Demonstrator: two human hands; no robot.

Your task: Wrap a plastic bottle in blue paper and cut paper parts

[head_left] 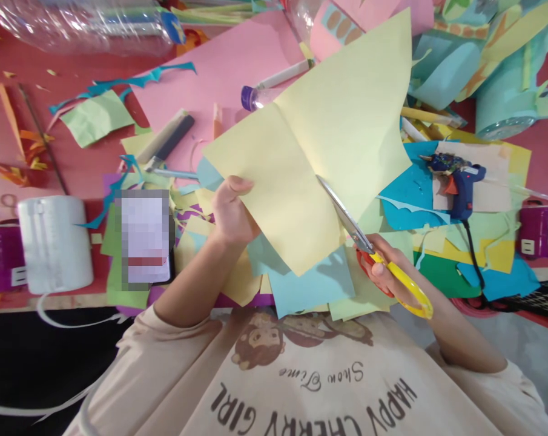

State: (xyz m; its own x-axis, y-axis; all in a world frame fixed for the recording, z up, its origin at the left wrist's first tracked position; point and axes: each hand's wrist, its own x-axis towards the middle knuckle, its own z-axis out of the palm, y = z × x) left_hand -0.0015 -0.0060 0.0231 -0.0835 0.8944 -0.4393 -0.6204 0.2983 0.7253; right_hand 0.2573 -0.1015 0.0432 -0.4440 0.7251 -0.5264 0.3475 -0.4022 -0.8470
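Observation:
A large pale yellow sheet of paper (346, 103) with a crease down it is held up over the table. My left hand (234, 212) pinches its lower left edge between thumb and fingers. In my right hand (387, 260) is a pair of scissors (412, 287) with yellow and red handles, my fingers in the loops. The blades point up and left, along the crease, their tip against the paper near its middle. Whether the blades are fully closed is hard to tell. Below the sheet lies light blue paper (312, 287).
A blue glue gun (462, 194) with a cord lies at right on coloured paper. At left are a phone (146, 239) and a white power unit (56, 242). Clear plastic bottles (83, 27), pink paper (178, 85) and many scraps cover the red table (23, 127).

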